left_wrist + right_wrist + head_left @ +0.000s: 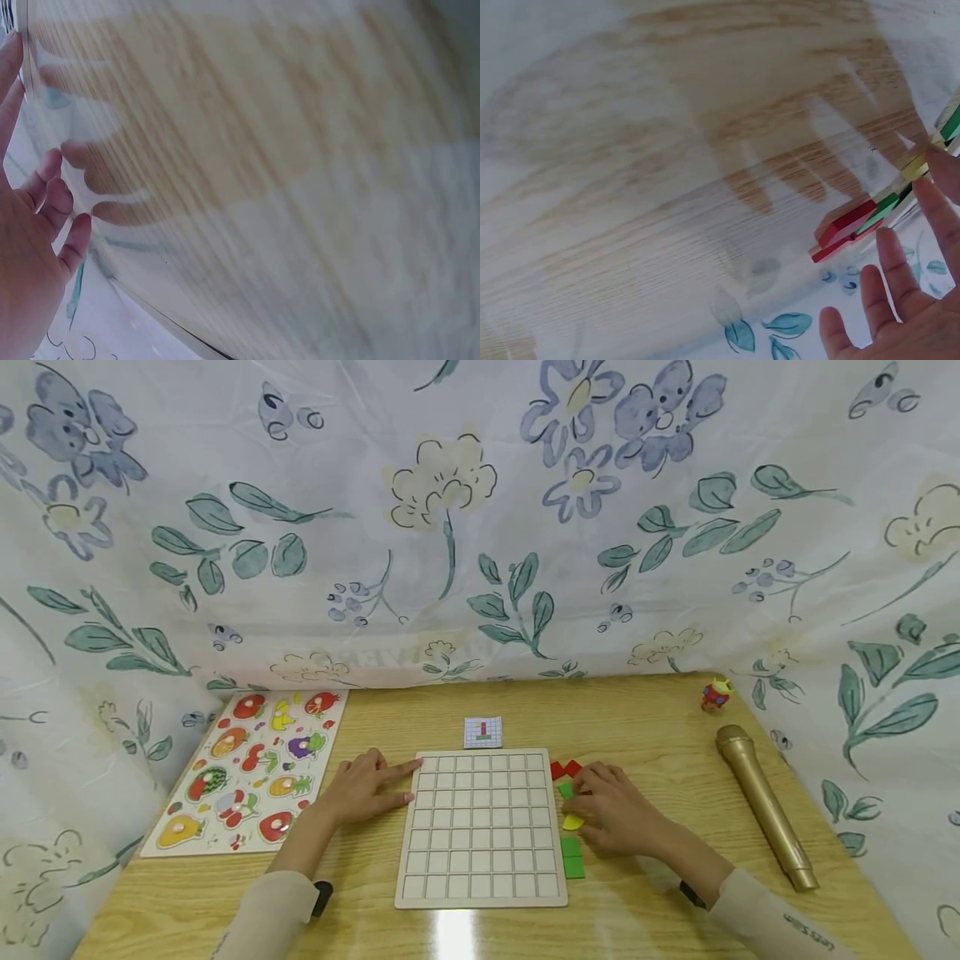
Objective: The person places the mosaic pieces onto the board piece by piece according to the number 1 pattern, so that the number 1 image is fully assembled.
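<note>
Nearest, below the grid board (482, 829) and to either side of it: two pale sleeves (270, 914), each with a dark wristband (322, 899) at the cuff. Just beside the board's right edge, toward its near corner: two green squares (573, 867), edge to edge. Well to the right of the board: a gold microphone (765, 806), lying lengthwise. Grid board itself: flat on the wood-grain table (652, 914), seven by seven cells. At the board's right edge: right hand (618, 810), thumb and index finger drawn together in a pinch on a yellow piece (573, 822), remaining fingers loosely spread. Just beyond that piece: a green piece (566, 790), partly covered. At the board's left edge, toward its far corner: left hand (367, 789), index finger extended to the rim, thumb against the side, grasping nothing. Well to the left of the board: a fruit puzzle (210, 848). Near the board's far right corner: two red pieces (573, 767). Just beyond the board's far edge: a small pattern card (482, 732). Far right beyond the board: a red figurine (716, 695). Farthest, behind everything: a floral curtain (450, 602).
</note>
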The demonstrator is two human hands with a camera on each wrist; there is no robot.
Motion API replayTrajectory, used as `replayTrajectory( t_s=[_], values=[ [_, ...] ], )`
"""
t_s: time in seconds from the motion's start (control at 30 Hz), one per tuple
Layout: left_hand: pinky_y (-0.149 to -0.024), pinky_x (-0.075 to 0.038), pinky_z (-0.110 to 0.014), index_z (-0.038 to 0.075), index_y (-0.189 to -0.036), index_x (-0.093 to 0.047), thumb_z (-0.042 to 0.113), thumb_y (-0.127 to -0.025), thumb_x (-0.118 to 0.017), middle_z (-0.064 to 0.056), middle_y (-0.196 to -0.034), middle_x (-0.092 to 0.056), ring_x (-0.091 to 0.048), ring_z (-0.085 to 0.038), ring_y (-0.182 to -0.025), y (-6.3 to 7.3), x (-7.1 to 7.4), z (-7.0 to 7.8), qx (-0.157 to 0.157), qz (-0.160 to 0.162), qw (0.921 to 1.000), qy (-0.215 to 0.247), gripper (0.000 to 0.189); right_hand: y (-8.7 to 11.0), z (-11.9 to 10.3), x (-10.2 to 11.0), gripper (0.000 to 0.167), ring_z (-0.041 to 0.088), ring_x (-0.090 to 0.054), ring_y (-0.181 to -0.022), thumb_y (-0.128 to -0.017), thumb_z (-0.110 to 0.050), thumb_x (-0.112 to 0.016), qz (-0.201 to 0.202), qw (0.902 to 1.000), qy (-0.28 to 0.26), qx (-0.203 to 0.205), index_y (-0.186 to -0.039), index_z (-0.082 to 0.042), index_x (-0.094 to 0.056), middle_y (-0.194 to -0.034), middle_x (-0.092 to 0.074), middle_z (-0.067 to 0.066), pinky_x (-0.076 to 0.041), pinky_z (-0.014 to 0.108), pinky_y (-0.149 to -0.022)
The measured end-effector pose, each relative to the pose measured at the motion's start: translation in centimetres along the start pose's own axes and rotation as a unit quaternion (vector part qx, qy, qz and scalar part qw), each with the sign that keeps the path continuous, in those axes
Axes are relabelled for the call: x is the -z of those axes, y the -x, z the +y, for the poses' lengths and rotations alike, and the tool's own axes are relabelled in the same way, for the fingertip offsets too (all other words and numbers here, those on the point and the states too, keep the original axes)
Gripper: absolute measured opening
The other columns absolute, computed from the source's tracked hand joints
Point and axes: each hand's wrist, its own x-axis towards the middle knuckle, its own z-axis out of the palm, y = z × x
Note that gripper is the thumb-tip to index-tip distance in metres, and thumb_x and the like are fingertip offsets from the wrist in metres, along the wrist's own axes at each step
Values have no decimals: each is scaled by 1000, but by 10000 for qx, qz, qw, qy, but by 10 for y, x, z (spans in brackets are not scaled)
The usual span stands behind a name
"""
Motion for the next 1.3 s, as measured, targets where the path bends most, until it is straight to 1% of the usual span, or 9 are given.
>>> replayTrajectory(
  t_s=[0.1, 0.2, 0.4, 0.53, 0.63, 0.7, 0.83, 1.0, 1.3],
  values=[
    [-74, -24, -36, 36, -145, -52, 55, -92, -62, 1, -92, -42, -35, -14, -80, -1, 0, 1, -11, 18, 10000, 22, 58, 0, 0, 0, 17, 25, -47, -110, -79, -13, -77, -55, 10000, -22, 47, -95, -17, -76, -106, -57, 4, -39, 54, -92],
    [-74, -24, -36, 35, -145, -52, 55, -92, -62, 1, -92, -41, -35, -15, -80, -1, 0, 1, -19, 20, 10000, 33, 57, 0, -1, -1, 11, 25, -47, -110, -79, -19, -80, -70, 10000, 28, -63, -87, -15, -73, -105, -57, 4, -39, 52, -93],
    [-74, -24, -37, 34, -145, -52, 54, -92, -62, 1, -92, -41, -35, -15, -81, 1, 1, 2, -3, -5, 10000, 53, 58, 2, 0, -5, 22, 23, -48, -106, -81, -33, -81, 97, 9993, 267, -259, -80, -14, -69, -102, -56, 1, -41, 51, -93],
    [-74, -24, -37, 35, -145, -52, 55, -92, -62, 1, -92, -41, -35, -15, -81, 1, 1, 2, 3, -8, 10000, 54, 58, 3, 3, -1, 8, 23, -49, -105, -84, -15, -75, 212, 9997, 50, -60, -92, -15, -75, -103, -57, 3, -43, 51, -90],
    [-74, -24, -37, 35, -145, -51, 56, -92, -61, 1, -92, -41, -35, -15, -81, 1, 1, 1, 7, -14, 10000, 26, 58, 5, 7, 3, 30, 24, -48, -106, -80, 0, -69, 124, 9996, -140, 206, -101, -19, -76, -107, -58, 5, -44, 51, -89],
    [-74, -24, -37, 35, -145, -51, 56, -92, -61, 1, -92, -41, -35, -15, -81, 1, 0, 0, 9, -9, 10000, 15, 58, 5, 9, 5, 34, 25, -49, -109, -78, 3, -68, 37, 9993, -156, 342, -101, -22, -75, -109, -58, 6, -45, 52, -88],
    [-74, -24, -37, 36, -145, -51, 57, -92, -61, 1, -92, -41, -35, -15, -81, 0, -1, 0, 2, 7, 10000, 27, 58, 6, 11, 6, 26, 27, -49, -112, -80, -3, -73, -83, 9991, -171, 378, -98, -21, -74, -111, -59, 8, -45, 51, -88],
    [-74, -24, -37, 36, -145, -51, 57, -92, -61, 1, -92, -41, -35, -14, -81, 0, -1, -1, 14, 7, 10000, 22, 58, 6, 9, 7, 18, 26, -48, -115, -79, -16, -83, -319, 9988, -353, 120, -95, -17, -73, -113, -58, 6, -43, 52, -93],
    [-75, -24, -37, 35, -145, -52, 55, -92, -62, 1, -92, -43, -36, -14, -81, 1, 0, 1, -12, 37, 10000, 37, 58, 5, 8, 8, 18, 25, -46, -117, -77, -20, -83, -468, 9976, -504, -117, -86, -14, -69, -113, -57, 4, -41, 51, -95]
  ],
)
